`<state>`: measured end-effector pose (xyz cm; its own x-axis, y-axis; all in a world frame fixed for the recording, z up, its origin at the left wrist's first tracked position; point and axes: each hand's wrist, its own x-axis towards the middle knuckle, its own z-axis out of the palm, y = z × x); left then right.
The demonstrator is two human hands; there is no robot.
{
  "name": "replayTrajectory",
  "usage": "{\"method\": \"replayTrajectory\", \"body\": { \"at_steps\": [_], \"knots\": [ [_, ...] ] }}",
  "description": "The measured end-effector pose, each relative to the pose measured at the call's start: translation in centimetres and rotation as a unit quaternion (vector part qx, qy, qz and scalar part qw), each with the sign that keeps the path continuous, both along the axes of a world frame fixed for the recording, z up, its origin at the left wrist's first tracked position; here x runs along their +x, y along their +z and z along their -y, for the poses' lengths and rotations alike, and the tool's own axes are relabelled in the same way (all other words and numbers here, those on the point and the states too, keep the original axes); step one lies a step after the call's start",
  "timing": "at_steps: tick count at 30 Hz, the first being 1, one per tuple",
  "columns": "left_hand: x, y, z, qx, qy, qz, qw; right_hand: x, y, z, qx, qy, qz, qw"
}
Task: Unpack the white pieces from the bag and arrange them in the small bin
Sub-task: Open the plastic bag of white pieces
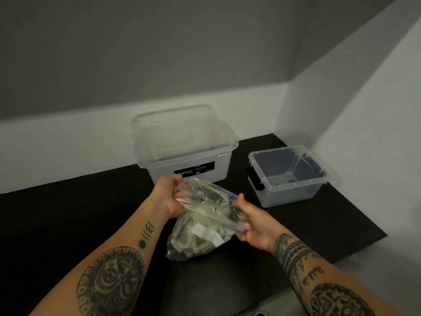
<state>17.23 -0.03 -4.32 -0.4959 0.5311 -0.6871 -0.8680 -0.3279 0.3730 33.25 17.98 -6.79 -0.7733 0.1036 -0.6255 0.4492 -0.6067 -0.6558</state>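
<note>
A clear plastic zip bag [200, 226] full of white pieces [206, 233] hangs above the black surface in the middle of the view. My left hand [169, 195] grips the bag's top edge on the left. My right hand [250, 222] pinches the top edge on the right, at the purple zip strip. The bag's mouth is stretched between the two hands. The small clear bin [296, 191] with a black latch stands to the right, close to the side wall, with nothing white in it.
A large clear storage box [189, 165] with a black label stands behind the bag against the back wall, a clear lid leaning inside it. White walls close off the back and right side. The black mat [68, 215] spreads out to the left.
</note>
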Motion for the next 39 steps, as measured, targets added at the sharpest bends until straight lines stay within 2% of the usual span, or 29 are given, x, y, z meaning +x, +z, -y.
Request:
{"method": "replayTrajectory", "body": {
  "at_steps": [3,5,10,13,15,17,19,21,22,24,26,28,30,33,36,39],
  "knots": [
    [0.1,0.1,0.5,-0.02,-0.069,-0.068,0.995,-0.1,-0.3,0.2,0.107,0.039,0.004,0.994],
    [0.0,0.3,0.7,-0.083,-0.147,-0.154,0.973,-0.4,-0.4,0.0,0.131,0.033,0.015,0.991],
    [-0.6,-0.3,1.2,-0.247,-0.218,-0.318,0.889,-1.2,-0.9,-0.8,-0.027,-0.042,-0.01,0.999],
    [-0.3,-0.6,1.6,-0.285,-0.282,-0.421,0.814,-1.6,-1.2,-0.8,-0.072,-0.068,-0.022,0.995],
    [0.1,-1.0,1.3,-0.326,-0.279,-0.482,0.764,-1.8,-0.9,-0.5,-0.08,-0.078,-0.024,0.993],
    [0.1,-1.7,0.8,-0.369,-0.259,-0.509,0.734,-2.0,-1.0,-0.4,-0.096,-0.091,-0.027,0.991],
    [-0.1,-2.3,0.3,-0.394,-0.25,-0.504,0.727,-2.1,-1.2,-0.4,-0.115,-0.107,-0.028,0.987],
    [0.1,-2.3,-0.2,-0.393,-0.237,-0.481,0.747,-1.9,-1.1,-0.4,-0.139,-0.092,-0.038,0.985],
    [0.2,-2.2,-0.6,-0.373,-0.225,-0.461,0.773,-1.7,-1.1,-0.4,-0.133,-0.073,-0.049,0.987],
    [0.6,-2.1,-1.4,-0.305,-0.182,-0.381,0.854,-1.4,-1.0,-0.5,-0.079,-0.023,-0.068,0.994],
    [0.5,-1.9,-1.8,-0.22,-0.119,-0.255,0.934,-0.9,-1.3,-0.4,-0.007,0.016,-0.066,0.998],
    [0.4,-1.3,-2.3,-0.121,-0.06,-0.123,0.983,-0.5,-1.3,-0.2,0.037,0.031,-0.054,0.997],
    [0.4,-1.2,-2.7,-0.066,-0.016,-0.037,0.997,-0.2,-1.5,-0.2,0.023,0.01,-0.045,0.999],
    [-0.1,-2.6,-2.6,-0.038,-0.002,0.018,0.999,-0.1,-1.7,-0.7,-0.032,-0.047,-0.016,0.998],
    [-0.4,-2.9,-1.9,-0.028,-0.1,-0.039,0.994,-0.1,-1.6,-1.5,-0.055,-0.078,-0.003,0.995],
    [0.1,-1.8,-1.8,-0.058,-0.184,-0.162,0.968,-0.2,-1.6,-2.2,-0.088,-0.116,0.024,0.989]
  ]
}}
